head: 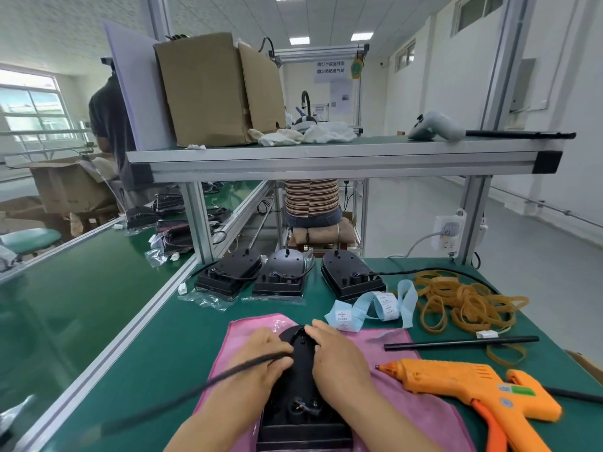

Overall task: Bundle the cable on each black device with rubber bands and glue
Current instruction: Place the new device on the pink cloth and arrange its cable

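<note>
A black device (301,389) lies on a pink cloth (421,409) at the front of the bench. My left hand (261,357) pinches its black braided cable (182,394), which runs off to the lower left. My right hand (339,357) presses on the device's right side, fingertips near its top. Three more black devices (228,272) (282,274) (350,275) stand in a row behind. A heap of tan rubber bands (470,303) lies at the right. An orange glue gun (470,389) rests on the bench at the lower right, nozzle pointing left.
A black glue stick (460,342) lies between the bands and the gun. A strip of blue-backed labels (372,308) curls behind the cloth. An aluminium shelf (342,156) with a cardboard box (215,89) spans overhead. A green conveyor (75,305) runs along the left. Another person sits beyond the bench.
</note>
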{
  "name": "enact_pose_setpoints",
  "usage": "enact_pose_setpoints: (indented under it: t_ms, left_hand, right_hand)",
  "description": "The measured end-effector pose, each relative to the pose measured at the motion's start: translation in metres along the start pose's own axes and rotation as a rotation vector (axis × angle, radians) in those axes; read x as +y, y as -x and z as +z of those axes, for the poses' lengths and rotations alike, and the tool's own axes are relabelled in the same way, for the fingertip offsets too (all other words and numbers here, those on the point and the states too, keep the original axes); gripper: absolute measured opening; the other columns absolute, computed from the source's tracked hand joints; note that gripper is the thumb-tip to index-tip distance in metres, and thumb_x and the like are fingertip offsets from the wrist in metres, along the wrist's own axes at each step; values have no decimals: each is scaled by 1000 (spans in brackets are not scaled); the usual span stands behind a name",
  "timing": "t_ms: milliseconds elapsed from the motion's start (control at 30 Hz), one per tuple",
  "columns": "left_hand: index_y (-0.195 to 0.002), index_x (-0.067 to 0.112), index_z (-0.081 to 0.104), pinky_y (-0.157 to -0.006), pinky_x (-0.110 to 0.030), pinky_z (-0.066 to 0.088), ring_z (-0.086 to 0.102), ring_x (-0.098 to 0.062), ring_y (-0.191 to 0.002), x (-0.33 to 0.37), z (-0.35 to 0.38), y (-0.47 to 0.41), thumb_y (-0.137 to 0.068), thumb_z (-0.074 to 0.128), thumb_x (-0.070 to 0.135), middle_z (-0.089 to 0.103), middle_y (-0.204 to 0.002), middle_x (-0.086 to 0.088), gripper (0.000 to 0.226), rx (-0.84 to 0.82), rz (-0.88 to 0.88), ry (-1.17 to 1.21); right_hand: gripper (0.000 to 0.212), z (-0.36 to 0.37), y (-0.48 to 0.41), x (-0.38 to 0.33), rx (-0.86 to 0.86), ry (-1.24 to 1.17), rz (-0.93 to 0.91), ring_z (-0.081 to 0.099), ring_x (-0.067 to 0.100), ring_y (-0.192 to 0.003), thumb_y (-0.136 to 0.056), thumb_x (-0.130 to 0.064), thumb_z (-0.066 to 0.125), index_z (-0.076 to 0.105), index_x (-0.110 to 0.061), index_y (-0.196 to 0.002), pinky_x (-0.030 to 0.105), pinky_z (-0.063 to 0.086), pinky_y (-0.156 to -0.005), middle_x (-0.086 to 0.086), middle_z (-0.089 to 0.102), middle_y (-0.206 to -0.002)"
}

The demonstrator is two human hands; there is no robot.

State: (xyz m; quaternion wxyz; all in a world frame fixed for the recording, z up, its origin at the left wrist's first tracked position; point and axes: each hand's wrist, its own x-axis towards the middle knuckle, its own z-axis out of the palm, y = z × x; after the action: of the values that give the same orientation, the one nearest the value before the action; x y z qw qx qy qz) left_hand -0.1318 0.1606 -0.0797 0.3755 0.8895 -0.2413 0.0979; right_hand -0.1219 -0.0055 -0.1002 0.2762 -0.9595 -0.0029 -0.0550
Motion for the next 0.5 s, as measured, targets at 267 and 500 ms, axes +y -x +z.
enact_pose_setpoints:
  t_ms: [267,500]
  left_hand:
    - [-126,8,66,-88,-1,30,57,-6,-110,5,-24,30,-90,69,26,63,-121,6,40,-199,80,-131]
    - [-58,49,71,-57,3,27,51,11,-51,24,-30,48,-14,93,47,60,-70,34,49,-181,267,-449]
  right_hand:
    - [55,1,0,0,24,-41,13,38,8,-138,-93,-9,37,46,-30,-142,26,34,-108,-14,37,-154]
    - [53,2,2,-1,55,-50,36,40,8,-136,-96,-9,36,47,-33,-142,26,35,-106,-18,37,-152]
